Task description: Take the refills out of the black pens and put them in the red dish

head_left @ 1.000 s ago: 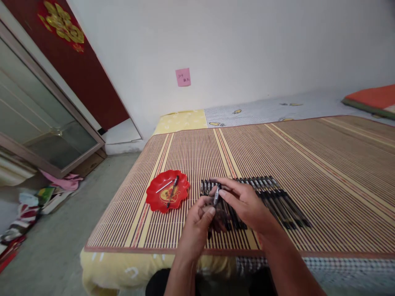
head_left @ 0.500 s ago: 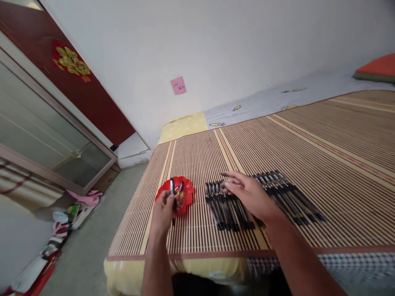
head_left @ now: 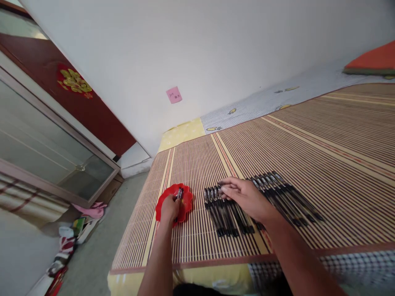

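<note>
My left hand (head_left: pixel 170 208) is down in a red scalloped plate (head_left: pixel 189 205), closed around a black pen (head_left: pixel 180 193). Its fingertips are partly hidden, and a second pen may lie beside that one. To the right, several black pens (head_left: pixel 216 213) lie side by side on the striped mat, caps away from me. Over this row is my right hand (head_left: pixel 243 195), thumb and forefinger pinched at the cap of a pen (head_left: pixel 220 190). Past my right wrist, another row of pens (head_left: pixel 284 195) lies slanted on the mat.
The bamboo mat (head_left: pixel 185 164) covers a bed against a white wall bearing a pink note (head_left: pixel 174 95). An orange cushion (head_left: pixel 372 59) rests at the far right. Left of the bed is grey floor (head_left: pixel 95 246) with clutter along the wall and a glass-paned door (head_left: pixel 55 135).
My left hand has lowered its pen from upright above the red plate down into it. My right hand stays at the row of pens. The view has shifted slightly.
</note>
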